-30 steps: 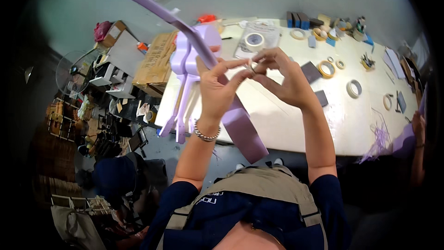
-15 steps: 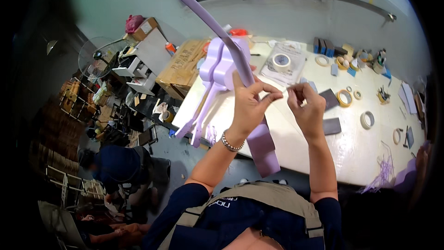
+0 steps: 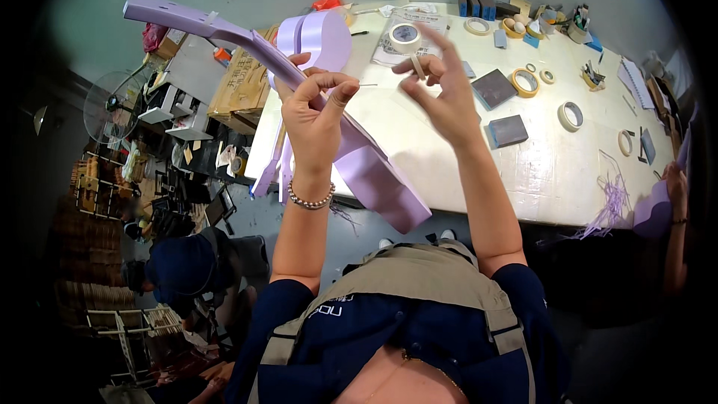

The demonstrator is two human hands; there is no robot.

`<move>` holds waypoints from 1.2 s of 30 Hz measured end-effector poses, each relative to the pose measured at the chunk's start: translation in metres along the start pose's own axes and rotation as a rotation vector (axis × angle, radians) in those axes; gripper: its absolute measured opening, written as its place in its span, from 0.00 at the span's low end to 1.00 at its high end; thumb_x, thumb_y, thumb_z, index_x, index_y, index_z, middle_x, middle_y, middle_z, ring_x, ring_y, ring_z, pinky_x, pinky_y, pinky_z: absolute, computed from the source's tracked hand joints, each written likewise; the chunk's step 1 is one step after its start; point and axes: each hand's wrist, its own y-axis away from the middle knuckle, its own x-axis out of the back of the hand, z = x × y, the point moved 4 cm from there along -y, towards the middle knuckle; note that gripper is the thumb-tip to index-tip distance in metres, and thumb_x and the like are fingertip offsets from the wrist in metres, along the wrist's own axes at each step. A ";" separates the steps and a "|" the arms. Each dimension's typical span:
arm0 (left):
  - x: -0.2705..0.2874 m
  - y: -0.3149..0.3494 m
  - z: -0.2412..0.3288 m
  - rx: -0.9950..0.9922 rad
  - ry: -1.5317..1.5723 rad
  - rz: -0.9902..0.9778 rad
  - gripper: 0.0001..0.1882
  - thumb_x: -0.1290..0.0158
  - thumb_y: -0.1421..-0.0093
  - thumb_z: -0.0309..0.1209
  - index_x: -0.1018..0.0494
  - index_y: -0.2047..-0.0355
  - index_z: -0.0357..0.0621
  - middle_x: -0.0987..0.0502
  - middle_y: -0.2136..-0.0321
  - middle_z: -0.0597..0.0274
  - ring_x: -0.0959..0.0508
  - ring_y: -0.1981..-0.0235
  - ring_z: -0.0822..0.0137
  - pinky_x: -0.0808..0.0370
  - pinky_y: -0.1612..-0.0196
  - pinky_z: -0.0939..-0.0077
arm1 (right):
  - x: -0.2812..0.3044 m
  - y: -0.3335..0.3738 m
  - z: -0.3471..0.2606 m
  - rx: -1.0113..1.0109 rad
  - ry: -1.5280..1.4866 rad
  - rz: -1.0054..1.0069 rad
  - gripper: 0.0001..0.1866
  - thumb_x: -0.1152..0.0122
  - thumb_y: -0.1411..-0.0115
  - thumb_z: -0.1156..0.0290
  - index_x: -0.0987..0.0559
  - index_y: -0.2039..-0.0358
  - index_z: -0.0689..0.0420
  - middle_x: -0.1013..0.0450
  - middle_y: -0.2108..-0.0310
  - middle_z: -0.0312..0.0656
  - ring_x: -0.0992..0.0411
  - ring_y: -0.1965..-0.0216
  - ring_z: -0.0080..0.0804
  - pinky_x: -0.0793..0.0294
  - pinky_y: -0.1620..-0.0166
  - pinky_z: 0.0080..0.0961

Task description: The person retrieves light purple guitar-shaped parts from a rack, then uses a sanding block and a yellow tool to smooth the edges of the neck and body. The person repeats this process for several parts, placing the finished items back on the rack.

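A glossy lilac, guitar-shaped instrument (image 3: 385, 187) is held tilted in front of me, its body low and its long neck rising to the upper left. My left hand (image 3: 314, 116) is wrapped round the neck, with thumb and forefinger pressed together above it. A thin pale sliver (image 3: 368, 85) shows by those fingertips, too fine to name. Apart from the instrument, over the table, my right hand (image 3: 445, 101) has its fingers spread and smeared by motion; a small light shape between them cannot be made out. Behind the neck are more lilac instrument bodies (image 3: 321, 41).
The white table (image 3: 449, 179) carries tape rolls (image 3: 570, 116), grey sanding pads (image 3: 508, 130) and purple shreds (image 3: 613, 198). A cardboard box (image 3: 239, 93) stands left, near a fan (image 3: 112, 105). One person (image 3: 183, 269) bends at lower left; another person's hand (image 3: 677, 183) is at right.
The instrument has swung so its neck leans further left, my left hand moving left with it. My right hand has drawn up and left, its fingers opening from a pinch. The view has shifted.
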 end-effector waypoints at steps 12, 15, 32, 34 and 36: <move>-0.002 0.001 0.004 -0.128 -0.274 -0.067 0.16 0.50 0.44 0.20 0.25 0.56 0.48 0.32 0.55 0.64 0.33 0.70 0.80 0.36 0.70 0.86 | -0.012 -0.009 -0.017 0.233 0.281 0.140 0.06 0.34 0.55 0.75 0.22 0.75 0.59 0.33 0.63 0.45 0.34 0.56 0.37 0.36 0.54 0.29; 0.004 -0.004 -0.005 -0.133 0.035 -0.110 0.21 0.52 0.44 0.18 0.30 0.49 0.47 0.33 0.51 0.60 0.31 0.63 0.76 0.30 0.59 0.80 | 0.000 -0.015 -0.025 0.225 0.214 0.182 0.05 0.35 0.53 0.74 0.22 0.75 0.59 0.33 0.63 0.44 0.35 0.54 0.36 0.37 0.55 0.27; -0.015 0.010 0.002 -0.013 0.138 -0.264 0.21 0.60 0.44 0.14 0.27 0.53 0.43 0.37 0.49 0.55 0.29 0.57 0.67 0.33 0.53 0.78 | -0.082 -0.097 -0.107 0.568 0.237 -0.241 0.08 0.36 0.50 0.64 0.23 0.73 0.53 0.46 0.42 0.55 0.48 0.39 0.50 0.54 0.40 0.43; -0.019 0.012 0.006 -0.083 0.111 -0.244 0.15 0.56 0.40 0.17 0.28 0.54 0.38 0.30 0.56 0.57 0.26 0.59 0.67 0.31 0.54 0.77 | -0.087 -0.105 -0.114 0.581 0.266 -0.251 0.09 0.36 0.50 0.63 0.23 0.73 0.53 0.46 0.42 0.55 0.49 0.39 0.51 0.54 0.40 0.43; -0.021 0.013 0.011 -0.081 0.109 -0.278 0.17 0.58 0.42 0.16 0.27 0.54 0.41 0.34 0.52 0.56 0.28 0.58 0.67 0.32 0.53 0.77 | -0.093 -0.108 -0.119 0.586 0.284 -0.265 0.10 0.37 0.48 0.62 0.24 0.72 0.54 0.46 0.42 0.56 0.52 0.38 0.52 0.54 0.40 0.44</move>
